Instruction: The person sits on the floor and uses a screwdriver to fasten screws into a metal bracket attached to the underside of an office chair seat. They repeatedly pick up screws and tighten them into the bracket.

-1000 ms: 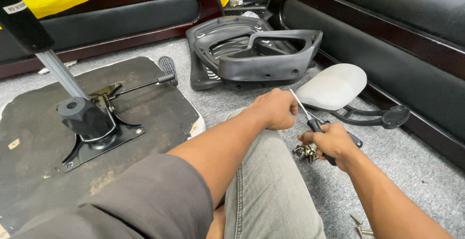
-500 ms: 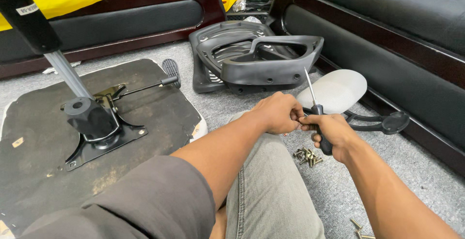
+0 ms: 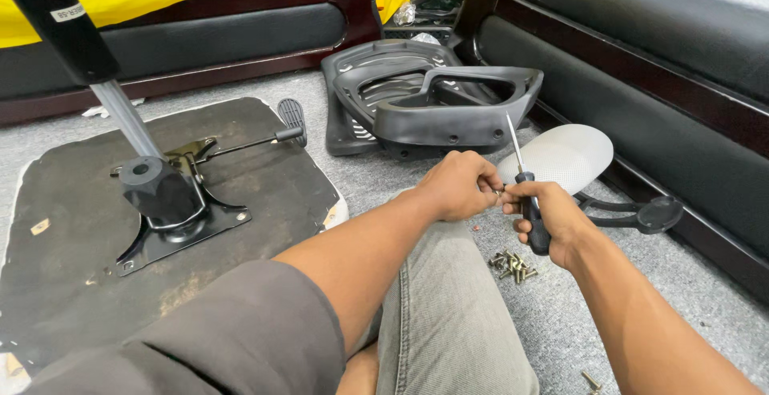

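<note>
Right hand (image 3: 553, 219): fist gripping black-handled screwdriver (image 3: 526, 195), shaft tilted upward.
Left hand (image 3: 455, 185): fingertips pinched closed, meeting right hand; contents indiscernible.
Loose metal screws (image 3: 511, 265): just below screwdriver.

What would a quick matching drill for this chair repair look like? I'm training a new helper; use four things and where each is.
Things:
1. screwdriver
2. pile of screws
3. chair seat
4. headrest

Places:
A. upside down on the carpet, at left
B. on the carpet, below the right hand
C. held in the right hand, tip up
D. beside the dark sofa, at right

Pairs: 1-C, 2-B, 3-A, 4-D
</note>
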